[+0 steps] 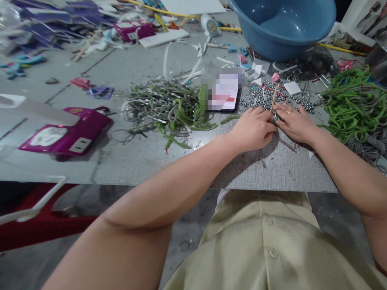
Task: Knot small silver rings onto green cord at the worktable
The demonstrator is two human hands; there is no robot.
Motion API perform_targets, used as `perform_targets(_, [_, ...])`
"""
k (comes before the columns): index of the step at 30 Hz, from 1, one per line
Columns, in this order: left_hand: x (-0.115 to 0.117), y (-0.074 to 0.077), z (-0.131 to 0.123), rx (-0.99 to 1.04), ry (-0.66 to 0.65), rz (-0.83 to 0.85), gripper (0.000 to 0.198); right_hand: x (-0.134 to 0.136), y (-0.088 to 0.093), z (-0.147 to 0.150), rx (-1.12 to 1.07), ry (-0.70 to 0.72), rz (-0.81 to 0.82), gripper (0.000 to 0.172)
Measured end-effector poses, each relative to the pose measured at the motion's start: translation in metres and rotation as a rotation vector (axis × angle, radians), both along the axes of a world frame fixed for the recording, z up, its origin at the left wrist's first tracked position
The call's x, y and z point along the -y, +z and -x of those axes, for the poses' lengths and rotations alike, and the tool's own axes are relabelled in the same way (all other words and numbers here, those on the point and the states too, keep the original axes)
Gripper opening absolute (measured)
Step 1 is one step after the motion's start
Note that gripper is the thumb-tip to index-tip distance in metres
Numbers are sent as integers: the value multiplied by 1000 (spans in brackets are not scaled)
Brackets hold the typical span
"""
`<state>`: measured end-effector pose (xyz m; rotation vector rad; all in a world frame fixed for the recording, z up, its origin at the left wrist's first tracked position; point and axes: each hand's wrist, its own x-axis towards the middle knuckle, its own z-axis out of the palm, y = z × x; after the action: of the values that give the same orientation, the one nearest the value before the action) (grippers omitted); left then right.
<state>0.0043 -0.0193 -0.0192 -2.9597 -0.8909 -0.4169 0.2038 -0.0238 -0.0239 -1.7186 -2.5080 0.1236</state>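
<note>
Close together near the table's front edge, both hands meet over a short grey cord [287,145]. My left hand [253,129] is closed, its fingers pinching the cord at a small shiny metal piece [274,117]. My right hand [295,124], wearing a ring, has its thumb and forefinger closed at the same spot, the other fingers stretched over the table. A thin wooden stick [274,98] rises between the hands; what holds its lower end is hidden. Just beyond lie many small metal rings [256,97]. A lit phone [226,94] is behind my left hand.
Left of the phone lies a pile of green and grey cords with metal ends [169,104]; another cord heap [353,104] is at right. A blue basin [284,28] stands at the back. Purple devices [68,133] and coloured scraps [60,24] lie left. A red stool [57,225] is below.
</note>
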Motion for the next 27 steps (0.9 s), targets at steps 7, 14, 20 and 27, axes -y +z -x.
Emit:
perform_targets(7, [0, 2, 0, 6, -5, 47, 34, 3, 2, -1, -54, -20, -42, 42])
perform_targets(14, [-2, 3, 0, 26, -12, 64, 35, 1, 6, -1, -46, -20, -116, 37])
perform_targets(20, [-7, 0, 1, 122, 3, 61, 34, -5, 4, -7, 5, -108, -161, 37])
perform_targets(27, [-13, -4, 4, 179, 19, 23, 32, -4, 3, -9, 47, -164, -199, 30])
